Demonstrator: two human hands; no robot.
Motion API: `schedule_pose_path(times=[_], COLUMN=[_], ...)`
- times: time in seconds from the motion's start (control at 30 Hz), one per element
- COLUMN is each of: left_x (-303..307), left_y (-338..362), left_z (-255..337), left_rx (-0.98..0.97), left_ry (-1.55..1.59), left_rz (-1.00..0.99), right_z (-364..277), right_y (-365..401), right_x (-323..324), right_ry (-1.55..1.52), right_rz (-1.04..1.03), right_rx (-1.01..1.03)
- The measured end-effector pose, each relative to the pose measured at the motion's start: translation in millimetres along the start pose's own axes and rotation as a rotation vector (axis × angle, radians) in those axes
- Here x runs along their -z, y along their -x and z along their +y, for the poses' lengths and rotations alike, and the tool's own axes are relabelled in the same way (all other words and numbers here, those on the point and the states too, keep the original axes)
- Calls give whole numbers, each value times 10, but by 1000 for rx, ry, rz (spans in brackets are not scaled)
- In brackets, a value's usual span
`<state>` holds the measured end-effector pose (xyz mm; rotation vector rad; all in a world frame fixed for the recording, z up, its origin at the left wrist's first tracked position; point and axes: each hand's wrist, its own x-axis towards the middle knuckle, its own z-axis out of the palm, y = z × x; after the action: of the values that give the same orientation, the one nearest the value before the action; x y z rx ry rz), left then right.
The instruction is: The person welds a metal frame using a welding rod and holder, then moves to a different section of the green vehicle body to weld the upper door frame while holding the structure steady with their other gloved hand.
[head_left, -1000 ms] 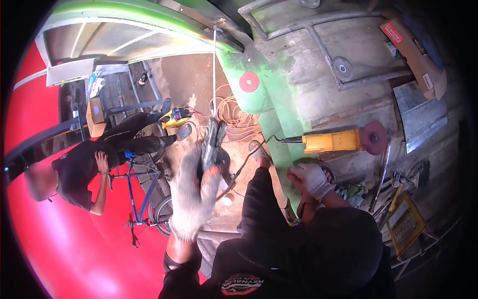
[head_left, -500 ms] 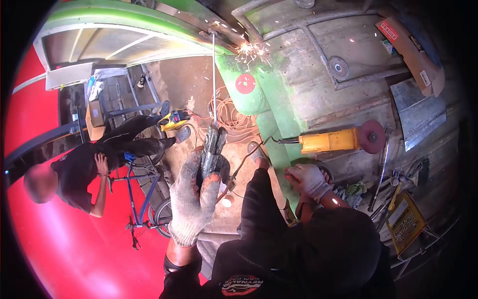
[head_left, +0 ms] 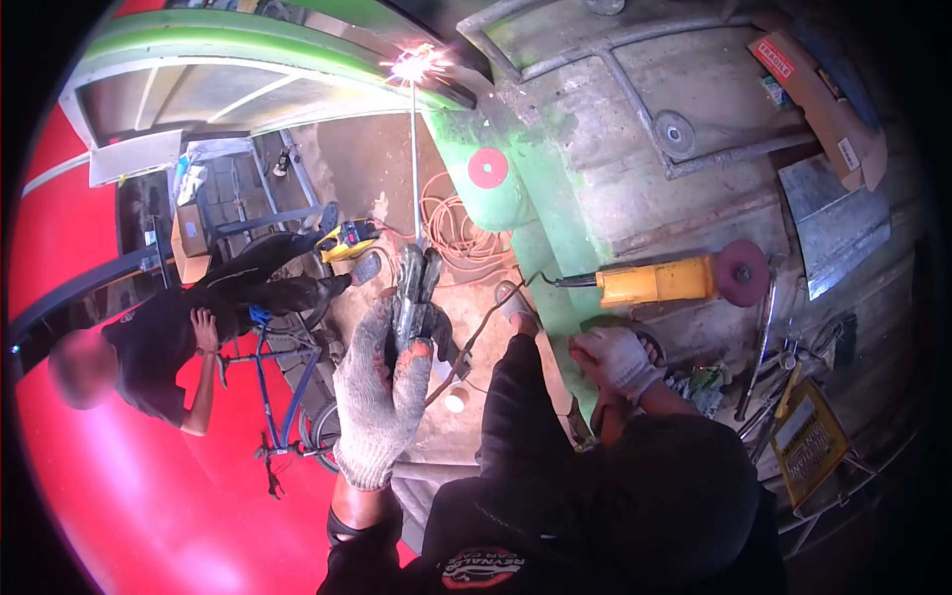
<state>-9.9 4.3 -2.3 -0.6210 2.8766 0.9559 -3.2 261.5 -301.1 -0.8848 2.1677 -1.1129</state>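
Note:
My left hand (head_left: 382, 397), in a pale knitted work glove, grips a dark welding electrode holder (head_left: 412, 302). A long thin welding rod (head_left: 415, 164) sticks out of the holder, away from me. Its far tip meets the metal frame (head_left: 327, 97), where a bright arc (head_left: 418, 65) throws sparks. My right hand (head_left: 617, 362), gloved too, lies with curled fingers near the green edge of the wooden surface. What those fingers hold, if anything, is hidden.
A yellow angle grinder (head_left: 654, 283) lies to the right, its cord running left. Orange cable (head_left: 461, 233) coils on the floor. A red disc (head_left: 488, 169) lies on the green panel. At left, another person (head_left: 149, 342) is beside a blue bicycle (head_left: 283, 397).
The rod tip and holder have shifted slightly left. The sparks have moved left along the frame and are now a brighter, tighter arc. My right hand stays in place.

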Motion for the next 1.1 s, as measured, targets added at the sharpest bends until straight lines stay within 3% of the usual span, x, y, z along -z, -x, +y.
schedule_pose_path(times=[0.37, 0.43, 1.1], left_x=[-24, -25, -25], left_y=[-30, -28, -35], left_z=[-70, -45, 10], left_rx=[-98, -3, 88], left_ry=[26, 83, 64], left_rz=[17, 8, -21], right_z=[-83, -73, 18], right_y=[-28, -27, 16], right_x=[122, 110, 10], right_ry=[-1, -5, -34], right_rz=[-61, -59, 40], right_rx=[-57, -45, 15])
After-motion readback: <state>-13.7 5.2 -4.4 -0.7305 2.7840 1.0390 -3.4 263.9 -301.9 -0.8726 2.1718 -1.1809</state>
